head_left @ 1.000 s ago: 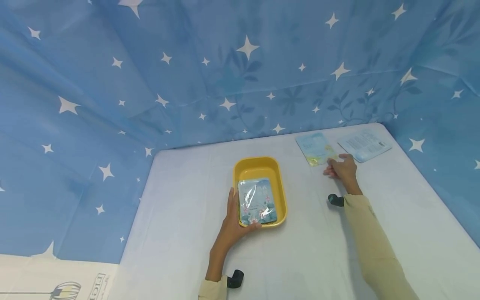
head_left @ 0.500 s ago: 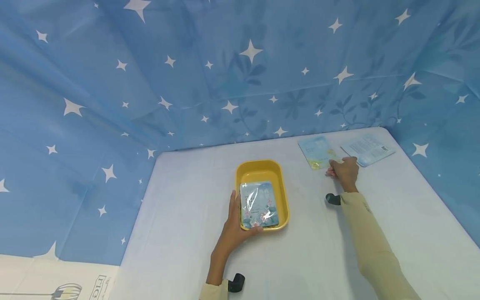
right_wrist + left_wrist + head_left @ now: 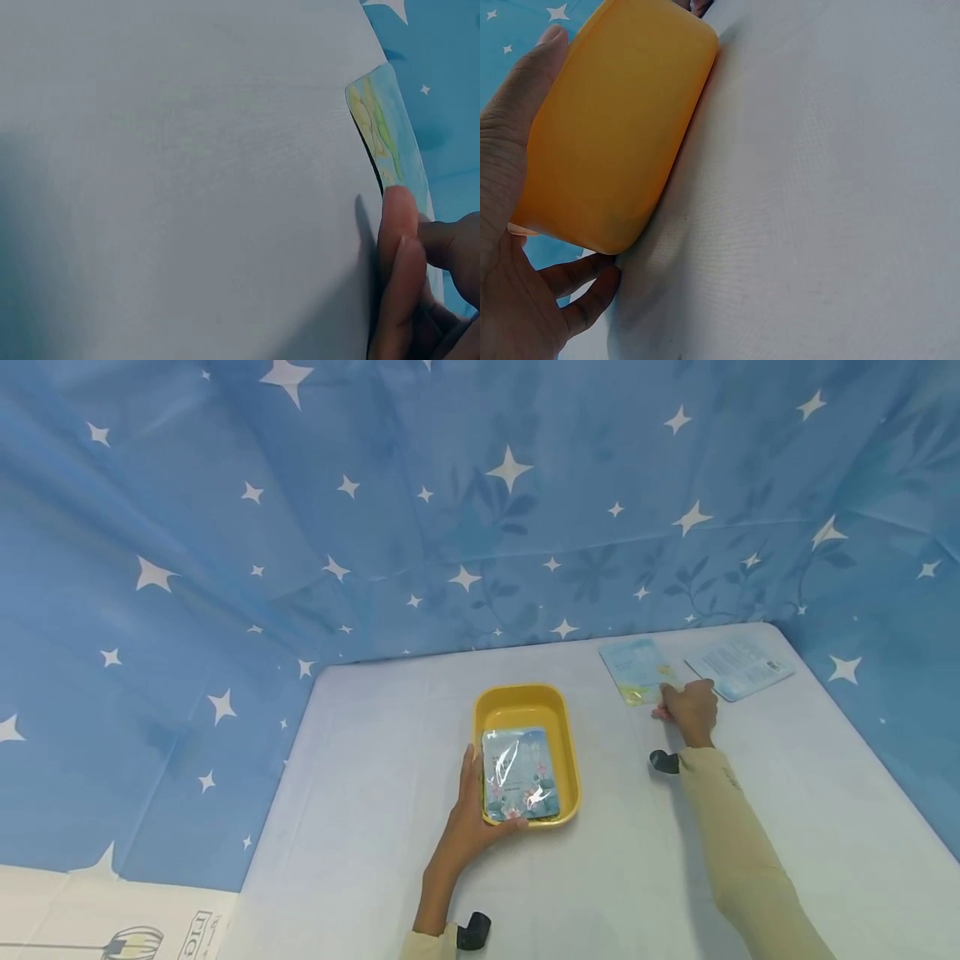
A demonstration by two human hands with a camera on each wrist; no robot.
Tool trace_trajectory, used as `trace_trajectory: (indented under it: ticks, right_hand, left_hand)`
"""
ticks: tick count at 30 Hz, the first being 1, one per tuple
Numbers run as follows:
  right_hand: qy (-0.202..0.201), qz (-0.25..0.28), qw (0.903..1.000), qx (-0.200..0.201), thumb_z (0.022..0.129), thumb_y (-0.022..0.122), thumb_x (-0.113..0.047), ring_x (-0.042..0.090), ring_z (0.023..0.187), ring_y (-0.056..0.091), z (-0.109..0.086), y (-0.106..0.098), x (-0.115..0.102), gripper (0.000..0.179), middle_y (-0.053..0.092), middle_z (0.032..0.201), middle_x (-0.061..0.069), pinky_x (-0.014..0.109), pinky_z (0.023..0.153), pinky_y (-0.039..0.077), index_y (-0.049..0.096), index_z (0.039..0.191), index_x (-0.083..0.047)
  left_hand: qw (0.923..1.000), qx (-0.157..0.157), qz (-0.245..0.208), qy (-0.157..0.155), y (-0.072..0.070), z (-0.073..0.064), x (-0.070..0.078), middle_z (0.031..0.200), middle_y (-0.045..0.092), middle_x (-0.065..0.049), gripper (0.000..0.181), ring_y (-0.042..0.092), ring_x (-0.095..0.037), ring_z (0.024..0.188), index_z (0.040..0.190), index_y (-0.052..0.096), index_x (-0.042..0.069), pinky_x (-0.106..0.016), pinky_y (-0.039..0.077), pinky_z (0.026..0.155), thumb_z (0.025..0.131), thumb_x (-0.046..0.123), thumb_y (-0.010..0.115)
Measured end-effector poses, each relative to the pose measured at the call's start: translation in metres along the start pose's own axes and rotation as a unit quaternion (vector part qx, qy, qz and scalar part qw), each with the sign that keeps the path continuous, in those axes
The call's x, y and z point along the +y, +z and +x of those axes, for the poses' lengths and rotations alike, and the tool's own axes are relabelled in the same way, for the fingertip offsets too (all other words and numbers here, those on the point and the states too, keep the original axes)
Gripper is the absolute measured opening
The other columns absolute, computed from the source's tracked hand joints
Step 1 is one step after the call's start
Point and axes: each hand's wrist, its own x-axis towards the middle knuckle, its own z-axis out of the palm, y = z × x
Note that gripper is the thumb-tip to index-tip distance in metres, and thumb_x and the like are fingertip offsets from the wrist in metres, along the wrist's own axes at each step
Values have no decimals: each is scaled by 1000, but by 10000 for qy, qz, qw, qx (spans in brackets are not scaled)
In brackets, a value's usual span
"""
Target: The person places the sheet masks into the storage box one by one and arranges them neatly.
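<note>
My left hand point(image 3: 467, 822) holds the near left corner of a yellow plastic tray point(image 3: 567, 752), fingers along its left side and thumb at the near rim. Inside the tray lies a shiny light-blue sheet mask packet point(image 3: 517, 772) with pink flowers. To the right, my right hand point(image 3: 693, 708) pinches the near right edge of a blue-and-yellow sheet mask packet point(image 3: 632, 664). The right wrist view shows thumb and fingers at that packet's point(image 3: 382, 127) edge, its free corner just off the table. The left wrist view shows only the tray's outer wall point(image 3: 615, 127).
Another pale-blue packet point(image 3: 738, 664), printed side with barcode up, lies just right of the pinched one near the table's far right corner. A white cloth covers the table point(image 3: 375, 735). Blue star-patterned curtain point(image 3: 420, 527) hangs along the far and side edges.
The right hand's fingers have closed onto the packet's near edge. The left hand keeps its place at the tray. The whole head view has shifted slightly downward.
</note>
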Motion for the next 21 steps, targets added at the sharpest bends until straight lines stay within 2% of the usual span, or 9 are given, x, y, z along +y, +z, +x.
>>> trace_trajectory:
  ticks: [4, 7, 10, 16, 21]
  right_hand:
    - [-201, -376, 9991, 62, 95, 56, -38, 46, 95, 63, 0, 0, -3, 63, 65, 81, 22, 55, 81, 49, 42, 124, 16]
    - [-299, -558, 9980, 37, 94, 57, -38, 49, 97, 61, 1, 0, -4, 63, 62, 97, 32, 55, 76, 49, 44, 120, 19]
    - [-300, -589, 9978, -27, 93, 59, -38, 48, 95, 61, 1, -2, -7, 63, 61, 102, 34, 53, 71, 49, 49, 116, 20]
    - [-167, -592, 9980, -109, 89, 65, -39, 38, 82, 61, 3, -9, -8, 58, 63, 94, 28, 42, 61, 47, 57, 105, 16]
    - [83, -511, 9983, -279, 89, 66, -39, 39, 85, 63, 5, -14, -9, 57, 65, 89, 25, 39, 60, 46, 58, 107, 15]
  left_hand:
    - [10000, -19, -9, -25, 0, -1, 0, 165, -9, 12, 122, 34, -28, 143, 158, 3, 31, -57, 40, 105, 69, 59, 81]
    - [10000, -6, -1, 13, 0, -1, 0, 166, -8, 9, 121, 39, -27, 139, 158, 3, 30, -56, 41, 104, 69, 58, 81]
    - [10000, 12, 3, 69, 0, -1, 1, 166, -7, 6, 122, 43, -29, 135, 158, 4, 29, -57, 43, 102, 69, 58, 81]
    - [9999, 6, 24, 125, -1, 1, 2, 165, -9, 9, 122, 43, -28, 135, 158, 3, 28, -55, 43, 103, 70, 57, 82]
    - [9999, -3, 7, 113, -2, 3, 3, 165, -9, 10, 122, 39, -27, 139, 158, 3, 29, -55, 41, 105, 69, 56, 83]
